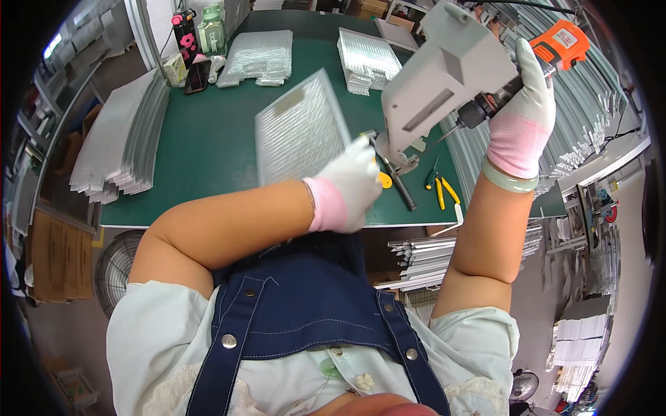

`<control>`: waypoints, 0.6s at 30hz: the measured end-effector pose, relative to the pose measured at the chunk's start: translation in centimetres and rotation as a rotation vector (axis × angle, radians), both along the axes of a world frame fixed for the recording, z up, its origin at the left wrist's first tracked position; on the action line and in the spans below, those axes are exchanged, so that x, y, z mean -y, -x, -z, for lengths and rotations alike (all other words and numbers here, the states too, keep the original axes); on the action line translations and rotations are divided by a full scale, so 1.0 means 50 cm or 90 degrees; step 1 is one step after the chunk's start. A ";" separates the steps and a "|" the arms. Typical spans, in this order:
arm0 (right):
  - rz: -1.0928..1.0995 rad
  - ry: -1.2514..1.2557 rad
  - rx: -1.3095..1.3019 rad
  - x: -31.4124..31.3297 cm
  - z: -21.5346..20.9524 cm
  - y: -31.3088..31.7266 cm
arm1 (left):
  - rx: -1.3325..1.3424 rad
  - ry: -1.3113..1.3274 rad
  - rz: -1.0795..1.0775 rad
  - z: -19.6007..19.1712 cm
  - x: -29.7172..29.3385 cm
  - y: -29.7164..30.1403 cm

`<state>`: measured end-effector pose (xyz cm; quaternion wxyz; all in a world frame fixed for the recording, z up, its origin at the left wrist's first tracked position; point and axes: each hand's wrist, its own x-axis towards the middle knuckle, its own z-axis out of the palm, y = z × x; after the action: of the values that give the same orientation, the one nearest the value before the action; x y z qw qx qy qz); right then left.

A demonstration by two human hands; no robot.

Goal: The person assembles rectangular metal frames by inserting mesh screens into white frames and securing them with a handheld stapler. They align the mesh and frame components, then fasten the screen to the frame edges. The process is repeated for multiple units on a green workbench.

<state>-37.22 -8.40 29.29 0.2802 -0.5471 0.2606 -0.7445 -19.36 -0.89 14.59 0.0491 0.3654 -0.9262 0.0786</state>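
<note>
Gloves [512, 142] of white knit with pink ribbed cuffs cover both hands in the head view, on either side of a pale grey, boxy housing with a long slot [444, 76], the landmark here. Left of its narrow lower end, the left hand [355, 179] is curled, fingers bent inward; whether it has hold of anything cannot be told. That arm's elbow juts out to the left, and the forearm slants across the body. The right hand [533, 93], raised to the right of the housing, wraps firmly round an orange-and-black power drill [548, 57], whose thin bit points down and left. A smooth, pale green bangle [510, 182] circles the right wrist.

Left of the housing, a translucent, finely ribbed rectangular panel [302, 125] stands out tilted and blurred above a matte green tabletop [208, 152], its lower edge reaching behind the left hand. Farther left lies a fanned stack of thin silvery-white sheets [121, 139]. Just below the housing are a dark, rod-like tool handle [404, 193] and, to its right, yellow-handled pliers [444, 191]. Long, glossy grey metal strips [590, 90] lie beyond the housing's right side.
</note>
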 end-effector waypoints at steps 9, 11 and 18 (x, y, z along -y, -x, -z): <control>0.037 -0.020 -0.055 -0.013 0.021 -0.004 | -0.048 -0.154 -0.805 0.295 0.226 -0.390; 0.050 -0.032 -0.075 -0.028 0.024 0.012 | 0.017 -0.235 -0.668 0.258 0.239 -0.400; 0.192 -0.015 -0.117 0.030 0.057 0.034 | -0.280 -0.114 -0.414 -0.040 0.182 -0.369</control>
<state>-38.91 -9.92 26.43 0.1473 -0.5640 0.3729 -0.7219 -0.93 -9.99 16.60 0.1863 0.6503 -0.7330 -0.0712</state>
